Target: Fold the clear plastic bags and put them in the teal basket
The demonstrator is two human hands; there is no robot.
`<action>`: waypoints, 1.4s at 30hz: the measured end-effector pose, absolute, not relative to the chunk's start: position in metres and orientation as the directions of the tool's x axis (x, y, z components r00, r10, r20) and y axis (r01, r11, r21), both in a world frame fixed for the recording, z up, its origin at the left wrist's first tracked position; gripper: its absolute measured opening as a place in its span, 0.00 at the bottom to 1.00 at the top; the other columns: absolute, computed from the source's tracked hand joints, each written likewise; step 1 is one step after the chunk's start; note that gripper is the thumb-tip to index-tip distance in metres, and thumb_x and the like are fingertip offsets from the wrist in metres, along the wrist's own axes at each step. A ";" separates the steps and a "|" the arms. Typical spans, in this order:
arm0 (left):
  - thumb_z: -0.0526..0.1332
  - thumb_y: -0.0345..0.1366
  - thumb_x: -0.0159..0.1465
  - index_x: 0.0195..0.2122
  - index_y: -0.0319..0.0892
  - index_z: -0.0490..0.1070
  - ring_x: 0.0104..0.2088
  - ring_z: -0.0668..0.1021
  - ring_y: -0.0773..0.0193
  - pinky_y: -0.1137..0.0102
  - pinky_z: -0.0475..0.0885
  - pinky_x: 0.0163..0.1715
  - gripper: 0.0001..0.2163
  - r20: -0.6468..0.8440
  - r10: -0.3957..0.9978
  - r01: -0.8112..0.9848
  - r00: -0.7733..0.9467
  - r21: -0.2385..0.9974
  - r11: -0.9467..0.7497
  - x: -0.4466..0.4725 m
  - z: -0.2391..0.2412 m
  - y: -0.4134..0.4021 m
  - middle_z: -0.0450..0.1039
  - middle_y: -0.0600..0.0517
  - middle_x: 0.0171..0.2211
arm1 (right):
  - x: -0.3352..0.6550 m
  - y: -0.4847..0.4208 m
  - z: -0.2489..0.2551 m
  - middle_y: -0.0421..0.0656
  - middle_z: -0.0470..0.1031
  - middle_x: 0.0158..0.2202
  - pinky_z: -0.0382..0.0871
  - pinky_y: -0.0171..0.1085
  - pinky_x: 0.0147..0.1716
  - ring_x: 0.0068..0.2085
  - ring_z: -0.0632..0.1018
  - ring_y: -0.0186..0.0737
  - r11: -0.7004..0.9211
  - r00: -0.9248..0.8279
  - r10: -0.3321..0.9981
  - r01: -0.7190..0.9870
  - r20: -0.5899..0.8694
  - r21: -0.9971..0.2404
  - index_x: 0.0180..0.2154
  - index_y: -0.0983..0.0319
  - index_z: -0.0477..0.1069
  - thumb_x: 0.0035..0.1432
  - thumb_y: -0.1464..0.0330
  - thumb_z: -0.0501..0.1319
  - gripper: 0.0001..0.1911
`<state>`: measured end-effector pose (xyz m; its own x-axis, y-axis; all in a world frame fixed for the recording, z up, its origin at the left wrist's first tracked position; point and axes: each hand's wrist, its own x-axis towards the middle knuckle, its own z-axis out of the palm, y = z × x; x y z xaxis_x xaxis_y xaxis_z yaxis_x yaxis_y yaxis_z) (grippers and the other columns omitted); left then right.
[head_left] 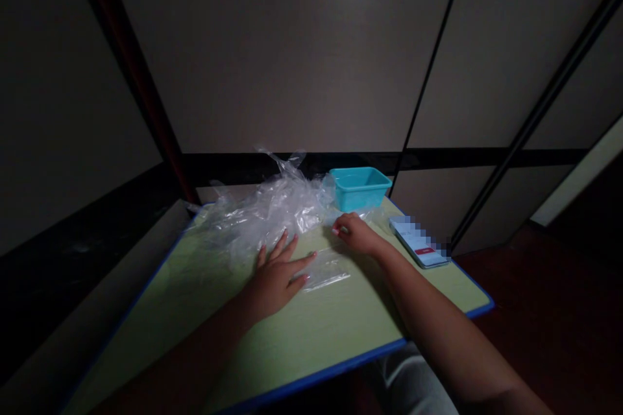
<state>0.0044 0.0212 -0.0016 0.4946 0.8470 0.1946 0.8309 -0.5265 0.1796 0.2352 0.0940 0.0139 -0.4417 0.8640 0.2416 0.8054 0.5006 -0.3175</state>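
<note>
In the head view, a flat clear plastic bag (328,273) is seen mid-desk (180,292), between the hands. The left hand (273,279) is held open, fingers spread, its thumb and forefinger laid at the bag's left side. The right hand (357,235) is curled beyond the bag (whether anything is gripped cannot be told). Crumpled clear plastic (277,204) is heaped along the far edge, a turquoise basket (363,194) is placed at the far right corner, and a phone (413,240) is laid by the right edge.

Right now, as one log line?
left hand: spread, by flat bag | right hand: curled, grip unclear | plastic heap: beyond left hand | teal tub: beyond right hand | phone: far right
</note>
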 end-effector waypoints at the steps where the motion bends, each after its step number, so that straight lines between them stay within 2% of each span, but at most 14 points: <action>1: 0.55 0.40 0.62 0.55 0.62 0.58 0.63 0.42 0.50 0.42 0.43 0.53 0.20 0.195 0.833 0.817 0.517 0.178 -0.549 0.005 -0.001 0.021 0.44 0.52 0.63 | 0.236 0.095 0.014 0.48 0.72 0.36 0.58 0.37 0.43 0.41 0.69 0.40 0.487 -0.439 0.872 0.819 0.216 -0.304 0.34 0.65 0.72 0.57 0.68 0.55 0.10; 7: 0.57 0.44 0.60 0.54 0.61 0.60 0.62 0.44 0.48 0.44 0.41 0.54 0.20 0.176 0.758 0.736 0.628 0.181 -0.652 0.006 -0.001 0.021 0.44 0.53 0.64 | 0.236 0.093 0.012 0.43 0.70 0.29 0.57 0.34 0.34 0.32 0.66 0.35 0.482 -0.471 0.875 0.824 0.112 -0.299 0.29 0.65 0.71 0.53 0.63 0.60 0.11; 13: 0.58 0.43 0.60 0.55 0.61 0.58 0.63 0.43 0.49 0.44 0.43 0.54 0.21 0.166 0.754 0.737 0.635 0.161 -0.656 0.007 -0.003 0.022 0.44 0.52 0.63 | 0.236 0.090 0.018 0.39 0.67 0.22 0.55 0.31 0.27 0.26 0.64 0.31 0.473 -0.533 0.846 0.731 0.021 -0.491 0.26 0.66 0.69 0.52 0.68 0.59 0.08; 20: 0.58 0.43 0.60 0.54 0.61 0.60 0.62 0.43 0.49 0.45 0.44 0.55 0.20 0.150 0.757 0.738 0.636 0.166 -0.654 0.008 -0.003 0.022 0.44 0.53 0.63 | 0.237 0.092 0.017 0.38 0.69 0.22 0.60 0.29 0.26 0.24 0.67 0.30 0.392 -0.533 0.846 0.633 -0.008 -0.668 0.26 0.66 0.68 0.54 0.68 0.56 0.09; 25: 0.56 0.43 0.61 0.53 0.62 0.61 0.63 0.42 0.49 0.45 0.44 0.55 0.18 0.143 0.754 0.735 0.641 0.169 -0.657 0.008 -0.004 0.021 0.43 0.55 0.64 | 0.235 0.091 0.017 0.37 0.69 0.20 0.62 0.29 0.23 0.21 0.68 0.29 0.295 -0.493 0.868 0.600 -0.054 -0.743 0.25 0.65 0.66 0.51 0.70 0.56 0.06; 28: 0.57 0.43 0.60 0.55 0.62 0.58 0.63 0.43 0.50 0.45 0.44 0.55 0.21 0.151 0.757 0.740 0.636 0.160 -0.654 0.007 -0.005 0.021 0.43 0.54 0.64 | 0.235 0.091 0.018 0.36 0.67 0.17 0.61 0.29 0.21 0.19 0.68 0.29 0.253 -0.477 0.875 0.602 -0.087 -0.757 0.24 0.65 0.66 0.49 0.72 0.58 0.04; 32: 0.58 0.46 0.59 0.60 0.53 0.52 0.62 0.47 0.51 0.46 0.46 0.55 0.28 0.169 0.807 0.787 0.566 0.182 -0.590 0.008 -0.005 0.023 0.49 0.49 0.62 | 0.236 0.088 0.020 0.36 0.67 0.16 0.61 0.29 0.19 0.18 0.68 0.30 0.223 -0.478 0.872 0.578 -0.105 -0.785 0.25 0.64 0.65 0.52 0.69 0.56 0.06; 36: 0.59 0.46 0.58 0.56 0.50 0.60 0.61 0.52 0.49 0.50 0.49 0.55 0.25 0.200 0.855 0.837 0.479 0.189 -0.513 0.008 -0.005 0.027 0.56 0.48 0.59 | 0.238 0.083 0.024 0.34 0.66 0.17 0.60 0.28 0.16 0.17 0.67 0.29 0.222 -0.505 0.861 0.476 -0.058 -0.851 0.34 0.62 0.63 0.55 0.67 0.55 0.06; 38: 0.60 0.45 0.57 0.54 0.51 0.63 0.60 0.54 0.49 0.51 0.51 0.55 0.23 0.226 0.861 0.846 0.456 0.189 -0.498 0.007 -0.006 0.029 0.59 0.49 0.58 | 0.239 0.083 0.024 0.32 0.65 0.17 0.59 0.27 0.16 0.17 0.66 0.29 0.241 -0.550 0.834 0.447 -0.052 -0.862 0.38 0.61 0.61 0.53 0.67 0.57 0.10; 42: 0.60 0.45 0.56 0.52 0.51 0.65 0.59 0.55 0.48 0.52 0.52 0.54 0.22 0.269 0.860 0.845 0.433 0.210 -0.491 0.004 -0.008 0.030 0.61 0.49 0.56 | 0.244 0.085 0.024 0.34 0.66 0.20 0.60 0.27 0.19 0.20 0.66 0.28 0.257 -0.627 0.772 0.458 -0.105 -0.851 0.34 0.63 0.64 0.49 0.66 0.60 0.10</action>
<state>0.0044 0.0303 -0.0077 0.4333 0.8602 0.2690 0.8454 -0.4914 0.2095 0.2436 0.0847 0.0238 -0.6272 0.7718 -0.1045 0.4585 0.2574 -0.8506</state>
